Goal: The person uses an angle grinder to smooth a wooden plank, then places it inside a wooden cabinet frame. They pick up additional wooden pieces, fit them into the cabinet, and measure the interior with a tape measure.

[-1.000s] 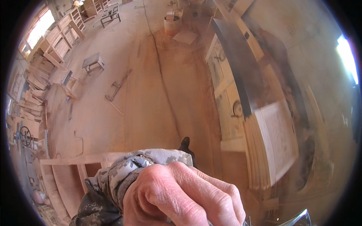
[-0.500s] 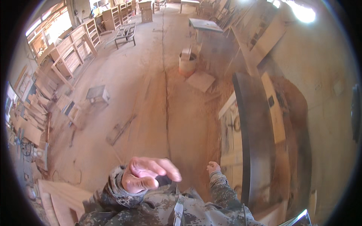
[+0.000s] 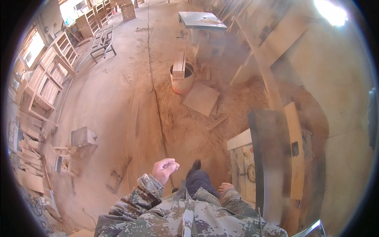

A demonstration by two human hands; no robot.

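My left hand (image 3: 164, 170) is raised in front of my body, its fingers curled together, with nothing seen in it. Lower and to the right, my right hand (image 3: 226, 187) hangs beside the pale side of a machine (image 3: 245, 168). Its fingers are loosely curled, nothing shows in them, and I cannot tell whether it touches the machine. Both arms wear camouflage sleeves (image 3: 138, 197). Between the hands, a dark trouser leg (image 3: 200, 182) and a dark shoe (image 3: 194, 165) are stretched forward over the dusty floor.
Ahead stands a bucket (image 3: 181, 83) with wooden strips (image 3: 179, 65) across its top. A flat board (image 3: 201, 98) lies beside it on sawdust. Farther off is a machine table (image 3: 202, 19). Wooden frames (image 3: 47, 81), a metal stand (image 3: 103, 44) and a box-like block (image 3: 83, 136) are along the left.
The bucket, board and machine table now appear nearer. My left hand has gone from spread fingers to curled ones and looks lower. A leg has come into view.
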